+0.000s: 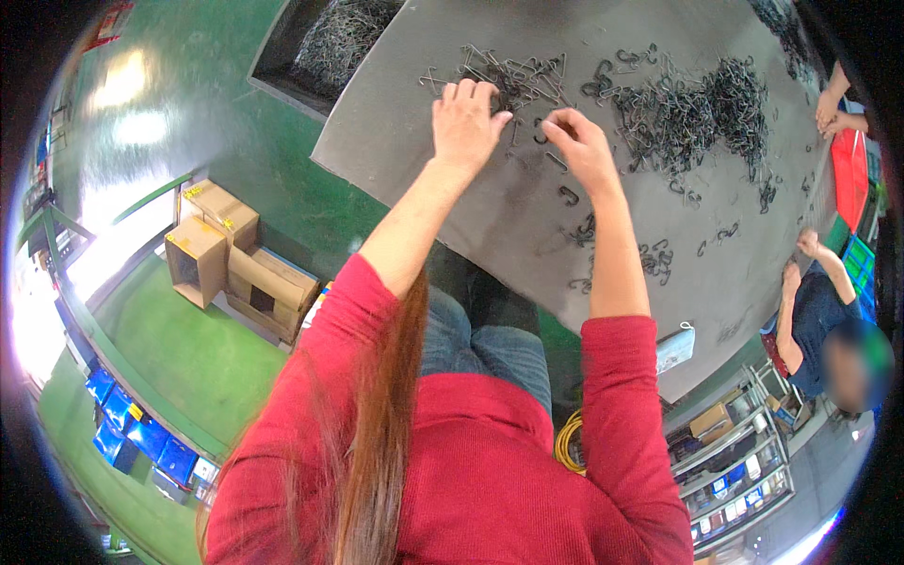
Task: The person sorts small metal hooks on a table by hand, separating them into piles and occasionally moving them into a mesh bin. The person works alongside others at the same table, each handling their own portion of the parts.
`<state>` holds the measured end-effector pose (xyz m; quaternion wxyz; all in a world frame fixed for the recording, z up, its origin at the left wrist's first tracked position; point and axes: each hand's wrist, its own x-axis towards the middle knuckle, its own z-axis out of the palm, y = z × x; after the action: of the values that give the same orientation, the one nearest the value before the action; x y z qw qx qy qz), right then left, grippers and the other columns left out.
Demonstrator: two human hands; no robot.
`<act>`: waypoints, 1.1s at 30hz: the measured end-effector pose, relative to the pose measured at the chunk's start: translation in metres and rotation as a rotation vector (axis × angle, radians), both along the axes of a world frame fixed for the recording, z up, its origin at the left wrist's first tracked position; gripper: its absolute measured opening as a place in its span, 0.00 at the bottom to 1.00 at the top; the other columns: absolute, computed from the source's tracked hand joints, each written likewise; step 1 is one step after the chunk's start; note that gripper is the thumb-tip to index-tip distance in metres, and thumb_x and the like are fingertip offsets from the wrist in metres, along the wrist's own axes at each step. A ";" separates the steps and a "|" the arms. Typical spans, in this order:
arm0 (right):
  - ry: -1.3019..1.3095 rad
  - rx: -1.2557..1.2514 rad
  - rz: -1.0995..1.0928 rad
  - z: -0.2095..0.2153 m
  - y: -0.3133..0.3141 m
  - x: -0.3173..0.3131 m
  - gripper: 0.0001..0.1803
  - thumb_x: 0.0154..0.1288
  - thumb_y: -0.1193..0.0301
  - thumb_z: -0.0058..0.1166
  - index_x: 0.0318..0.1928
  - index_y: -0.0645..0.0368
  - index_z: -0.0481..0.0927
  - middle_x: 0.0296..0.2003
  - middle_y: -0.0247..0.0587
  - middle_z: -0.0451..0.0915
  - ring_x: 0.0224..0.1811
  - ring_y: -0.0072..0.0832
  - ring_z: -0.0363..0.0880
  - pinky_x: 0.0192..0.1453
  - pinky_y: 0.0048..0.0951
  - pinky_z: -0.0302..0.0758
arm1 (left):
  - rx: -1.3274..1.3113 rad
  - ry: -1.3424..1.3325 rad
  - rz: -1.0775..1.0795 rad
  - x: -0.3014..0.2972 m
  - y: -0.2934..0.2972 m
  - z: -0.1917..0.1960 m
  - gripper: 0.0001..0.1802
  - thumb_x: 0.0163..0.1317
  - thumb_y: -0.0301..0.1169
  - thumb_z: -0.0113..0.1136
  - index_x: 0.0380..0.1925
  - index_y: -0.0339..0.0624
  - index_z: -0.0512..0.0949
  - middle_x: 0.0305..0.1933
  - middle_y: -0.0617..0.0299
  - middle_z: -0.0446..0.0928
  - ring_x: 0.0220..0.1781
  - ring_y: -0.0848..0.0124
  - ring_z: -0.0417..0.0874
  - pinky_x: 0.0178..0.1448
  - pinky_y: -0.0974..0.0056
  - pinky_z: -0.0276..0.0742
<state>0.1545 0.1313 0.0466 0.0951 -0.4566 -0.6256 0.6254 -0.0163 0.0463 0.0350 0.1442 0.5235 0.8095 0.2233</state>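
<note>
Looking down over a broad grey desk [518, 221], carrying metal hooks in heaps and loose scatterings. Seeing on it a large heap of dark hooks [697, 118], sprawling across the upper right and tangling thickly. Noticing, beyond the upper left edge, a dark tray [273, 85] holding a mass of wire pieces [344, 42]. Finding on the desk's far left part a smaller heap of wire hooks [532, 71], crossing one another loosely, with slim shanks and bent ends.

Holding the left hand [463, 122] at the near side of this smaller heap, curling the fingers downward and spreading the thumb away to the right; not being able to tell of anything gripped beneath. Holding the right hand [586, 151] just to the right, bending thumb and forefinger nearly together beside a small dark hook [540, 132]; not being able to tell a pinch from mere closeness.

Spotting a single curled hook [568, 196] lying nearer the body. Judging each hook probably light, stiff and hardly fragile, perhaps slightly slippery, and snagging readily. Favouring a fingertip hold at mid-shank, clear of the bent ends.
</note>
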 end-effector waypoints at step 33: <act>-0.489 0.618 0.173 0.006 0.084 -0.052 0.13 0.54 0.65 0.62 0.40 0.53 0.78 0.30 0.38 0.79 0.38 0.39 0.80 0.39 0.37 0.74 | -0.069 -0.358 -0.193 -0.034 0.062 0.002 0.10 0.57 0.39 0.60 0.36 0.49 0.82 0.36 0.57 0.80 0.37 0.61 0.81 0.43 0.61 0.76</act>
<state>0.1026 0.2157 0.0526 0.0233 -0.4874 -0.8246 0.2863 -0.0506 0.1080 0.0371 0.3243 0.5452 0.7244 0.2699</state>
